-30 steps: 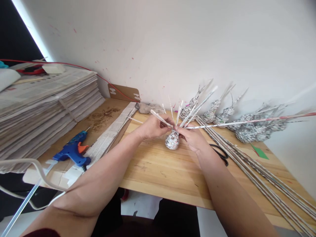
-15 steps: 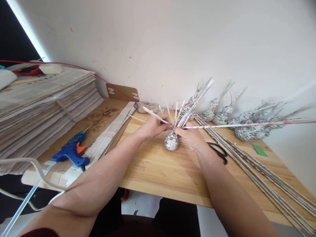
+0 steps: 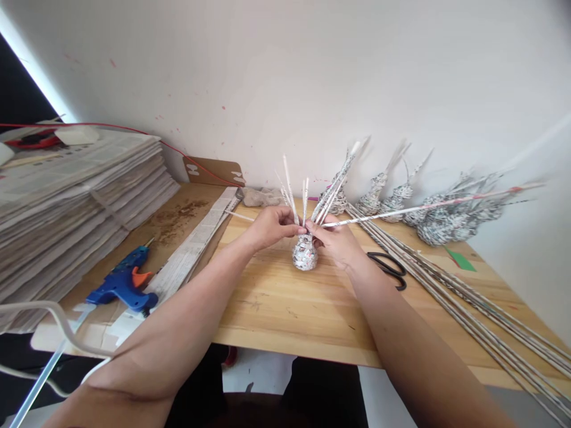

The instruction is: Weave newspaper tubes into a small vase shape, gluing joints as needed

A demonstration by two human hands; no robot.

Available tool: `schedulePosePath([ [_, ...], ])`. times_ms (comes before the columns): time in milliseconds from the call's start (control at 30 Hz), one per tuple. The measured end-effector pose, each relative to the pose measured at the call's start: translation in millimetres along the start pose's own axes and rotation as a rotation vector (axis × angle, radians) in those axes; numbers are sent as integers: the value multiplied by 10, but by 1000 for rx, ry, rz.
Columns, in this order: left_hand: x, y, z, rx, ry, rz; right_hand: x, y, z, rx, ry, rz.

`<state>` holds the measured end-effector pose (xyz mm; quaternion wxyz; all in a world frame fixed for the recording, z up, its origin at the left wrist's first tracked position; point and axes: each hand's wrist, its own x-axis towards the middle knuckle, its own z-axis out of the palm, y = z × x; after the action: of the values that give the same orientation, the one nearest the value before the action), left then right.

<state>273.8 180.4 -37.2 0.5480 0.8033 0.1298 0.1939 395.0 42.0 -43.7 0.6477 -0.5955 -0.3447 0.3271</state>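
Note:
A small woven ball of rolled newspaper (image 3: 304, 254) stands on the wooden table (image 3: 294, 309), with several thin paper stakes (image 3: 304, 193) sticking up from its top. My left hand (image 3: 269, 225) pinches the stakes at the left, just above the ball. My right hand (image 3: 338, 242) is closed on the neck of the ball and on a long paper tube (image 3: 423, 205) that runs out to the right.
Several finished woven pieces (image 3: 439, 224) line the wall at the right. A bundle of long paper tubes (image 3: 473, 309) lies diagonally, with black scissors (image 3: 387, 268) beside it. A blue glue gun (image 3: 121, 285) and a newspaper stack (image 3: 66, 196) are at the left.
My left hand has drawn a splayed stake upright against the others. The long tube has swung slightly up at its far end. The camera view has shifted a little.

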Motion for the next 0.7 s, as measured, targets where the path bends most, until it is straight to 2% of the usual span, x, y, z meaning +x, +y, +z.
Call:
schedulePosePath([
  [100,12,-15,-8,57,-11,40,-5,-11,16,-31,19,-33],
  [200,23,-34,-7,47,33,87,-9,-39,7,-11,32,-5],
  [267,22,-40,-2,-23,48,87,-13,-59,-16,31,8,26],
  [433,-4,-9,1,-270,-54,-9,-13,-72,-82,14,-134,-12],
  [700,-19,57,28,-290,-85,-20,12,-34,-59,-40,-39,-16],
])
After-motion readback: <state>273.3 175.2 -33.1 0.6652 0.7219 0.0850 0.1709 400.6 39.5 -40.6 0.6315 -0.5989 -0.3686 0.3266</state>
